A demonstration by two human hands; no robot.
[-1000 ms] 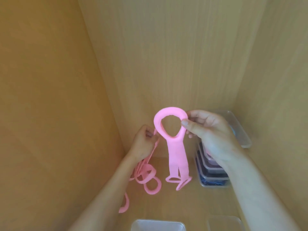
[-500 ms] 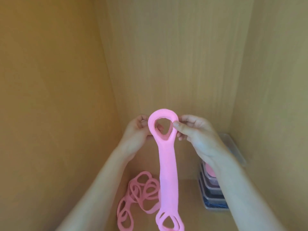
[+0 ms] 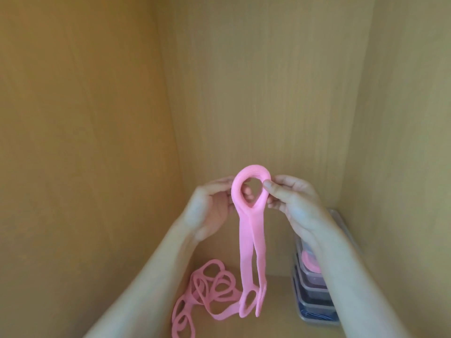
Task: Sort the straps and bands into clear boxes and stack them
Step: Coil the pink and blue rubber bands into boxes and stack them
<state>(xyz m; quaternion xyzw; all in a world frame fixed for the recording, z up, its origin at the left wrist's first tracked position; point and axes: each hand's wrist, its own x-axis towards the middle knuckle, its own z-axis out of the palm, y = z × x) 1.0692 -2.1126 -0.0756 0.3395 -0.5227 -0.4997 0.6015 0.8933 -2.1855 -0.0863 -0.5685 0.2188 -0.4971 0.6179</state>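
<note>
A pink strap (image 3: 246, 240) is hanging in mid-air at centre view, with its loop at 12 o'clock. The left hand (image 3: 210, 211) is gripping the loop at 9 o'clock with curled fingers (image 3: 247, 191). The right hand (image 3: 295, 206) is pinching it at 3 o'clock. Loose pink bands (image 3: 212, 286) are lying on the cabinet floor (image 3: 275, 311) at 7 o'clock, and stacked clear boxes (image 3: 310, 292) are sitting at 4 o'clock.

We hold one looped strap (image 3: 249, 240) up between our hands, the left hand (image 3: 210, 206) gripping its left side and the right hand (image 3: 295, 201) pinching its right. Its tail hangs over the middle of the cabinet floor (image 3: 275, 323). A heap of straps (image 3: 210, 286) lies toward the floor's left edge. A stack of boxes (image 3: 314, 303) stands at the right edge, with a band (image 3: 310, 263) in the top box.
</note>
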